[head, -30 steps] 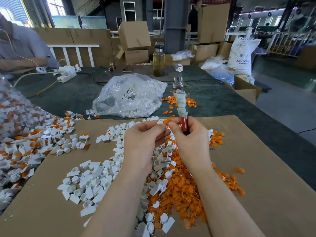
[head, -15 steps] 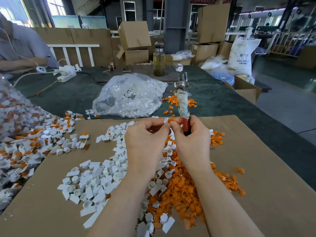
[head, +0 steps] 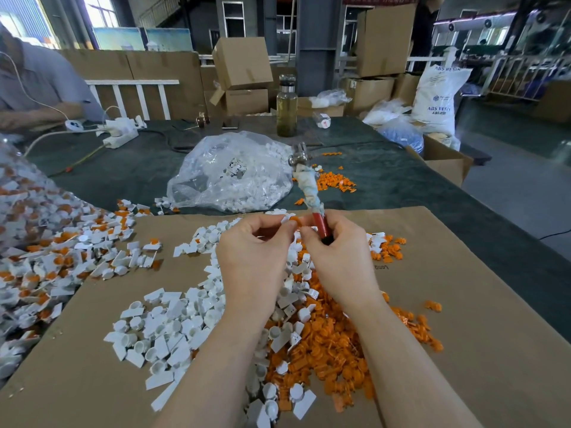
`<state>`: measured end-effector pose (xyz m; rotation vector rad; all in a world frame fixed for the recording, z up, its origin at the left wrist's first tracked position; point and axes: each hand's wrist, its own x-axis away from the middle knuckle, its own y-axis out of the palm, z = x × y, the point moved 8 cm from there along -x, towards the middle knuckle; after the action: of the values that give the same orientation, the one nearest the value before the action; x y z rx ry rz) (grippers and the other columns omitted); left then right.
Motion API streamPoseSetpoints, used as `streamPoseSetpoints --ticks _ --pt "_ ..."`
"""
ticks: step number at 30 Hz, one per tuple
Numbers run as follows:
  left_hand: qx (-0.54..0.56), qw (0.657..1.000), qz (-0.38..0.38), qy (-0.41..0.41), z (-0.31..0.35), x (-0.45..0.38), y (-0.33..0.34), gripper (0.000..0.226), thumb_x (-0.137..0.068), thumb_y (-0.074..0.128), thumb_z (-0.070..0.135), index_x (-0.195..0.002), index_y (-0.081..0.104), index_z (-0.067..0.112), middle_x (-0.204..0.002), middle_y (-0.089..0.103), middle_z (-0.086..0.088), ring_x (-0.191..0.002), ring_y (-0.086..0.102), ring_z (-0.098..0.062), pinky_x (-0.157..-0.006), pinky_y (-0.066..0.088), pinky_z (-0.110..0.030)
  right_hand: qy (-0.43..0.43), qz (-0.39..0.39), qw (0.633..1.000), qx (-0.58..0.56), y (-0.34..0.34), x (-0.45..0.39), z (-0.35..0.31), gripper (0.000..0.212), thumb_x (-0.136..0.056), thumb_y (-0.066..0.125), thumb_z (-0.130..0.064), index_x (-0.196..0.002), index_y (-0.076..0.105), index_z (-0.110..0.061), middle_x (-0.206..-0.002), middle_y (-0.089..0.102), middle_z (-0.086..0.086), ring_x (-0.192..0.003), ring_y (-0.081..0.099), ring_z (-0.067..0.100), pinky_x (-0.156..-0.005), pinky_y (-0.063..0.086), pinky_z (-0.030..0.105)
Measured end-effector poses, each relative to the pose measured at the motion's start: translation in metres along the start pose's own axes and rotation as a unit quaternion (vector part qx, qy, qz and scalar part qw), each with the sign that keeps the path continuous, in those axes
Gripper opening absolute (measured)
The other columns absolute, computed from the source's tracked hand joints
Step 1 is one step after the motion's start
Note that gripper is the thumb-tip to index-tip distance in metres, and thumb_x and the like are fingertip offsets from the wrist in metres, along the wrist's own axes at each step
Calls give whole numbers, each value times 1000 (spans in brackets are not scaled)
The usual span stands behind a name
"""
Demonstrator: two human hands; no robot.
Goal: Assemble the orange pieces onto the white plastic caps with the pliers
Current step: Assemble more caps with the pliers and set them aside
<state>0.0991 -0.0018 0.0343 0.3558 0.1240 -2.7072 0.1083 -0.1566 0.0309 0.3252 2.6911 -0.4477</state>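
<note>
Over the bench, left hand (head: 250, 257) pinches a small white cap (head: 287, 218) w/ orange piece (head: 295, 220) at fingertips; right hand (head: 336, 251) grips the pliers (head: 312, 196) by red handle; parts look light, stiff, prob. slippery, best pinched at cap's edges.

Bare cardboard (head: 463, 304) free to the rt; cap piles (head: 173, 329) crowd ctr & left.

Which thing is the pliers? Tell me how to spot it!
Find the brown cardboard sheet, then the right hand above its piles. The pliers stick up from that hand: red handle, rag-wrapped middle, shiny metal head, unlike the tiny plastic bits around.
</note>
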Motion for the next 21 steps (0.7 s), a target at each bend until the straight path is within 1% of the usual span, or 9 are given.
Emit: streamPoseSetpoints --ticks 3,6,8,9,12,14,16,19,21 --pt "12 1000 2 -8 -4 -3 -3 7 -81 79 17 -80 76 23 -68 73 12 -66 71 -4 -68 58 -26 21 -41 998 -42 5 0 1 11 -93 63 -18 -93 68 -28 -65 60 -7 -55 46 2 -49 40 19" --pt "49 998 -4 -28 -8 -6 -4 12 -83 77 13 -77 74 23 -68 74 7 -67 73 -9 -69 60 -27 47 -98 991 -77 5 1 6 10 -92 62 -16 -91 67 -25 -55 48 -15 -50 42 1 -47 34 11" --pt "81 996 -6 -39 -10 -7 -3 14 -84 76 9 -77 73 21 -69 74 2 -69 74 -14 -67 59 -26 60 -144 984 -81 5 2 9 5 -89 62 -20 -91 65 -24 -52 43 -17 -48 40 0 -48 32 10" --pt "98 994 -7 -43 -10 -8 -4 14 -84 76 7 -78 73 19 -69 74 0 -68 74 -15 -65 58 -25 69 -165 981 -78 5 2 11 6 -86 62 -25 -91 65 -24 -55 43 -17 -49 40 -1 -50 32 12" --pt "140 989 -6 -48 -11 -10 -8 11 -85 74 4 -81 72 14 -69 74 -1 -67 74 -16 -62 56 -20 96 -220 969 -60 5 5 17 25 -76 59 -32 -98 64 -21 -65 47 -15 -54 43 -1 -59 33 18" --pt "156 987 -5 -46 -10 -13 -12 10 -86 73 2 -82 72 12 -68 74 0 -66 73 -15 -62 57 -19 111 -250 961 -48 6 8 21 28 -74 61 -32 -99 64 -21 -68 51 -17 -59 48 -3 -65 34 21" --pt "169 985 1 -45 -9 -16 -15 12 -86 72 0 -82 71 11 -66 73 1 -63 72 -14 -62 56 -19 118 -278 953 -31 7 11 23 29 -73 62 -33 -100 65 -22 -77 56 -15 -68 53 -3 -71 37 22" --pt "171 984 11 -42 -9 -20 -20 13 -85 72 0 -80 70 12 -65 73 1 -61 71 -12 -61 56 -19 115 -298 948 -11 11 13 22 32 -73 62 -34 -100 64 -19 -87 57 -3 -78 54 6 -75 42 26" --pt "140 989 16 -38 -10 -21 -22 12 -84 74 2 -80 71 13 -67 73 0 -62 72 -13 -64 59 -23 105 -265 958 0 12 10 21 32 -76 62 -36 -98 62 -13 -85 55 2 -76 51 13 -74 41 32"
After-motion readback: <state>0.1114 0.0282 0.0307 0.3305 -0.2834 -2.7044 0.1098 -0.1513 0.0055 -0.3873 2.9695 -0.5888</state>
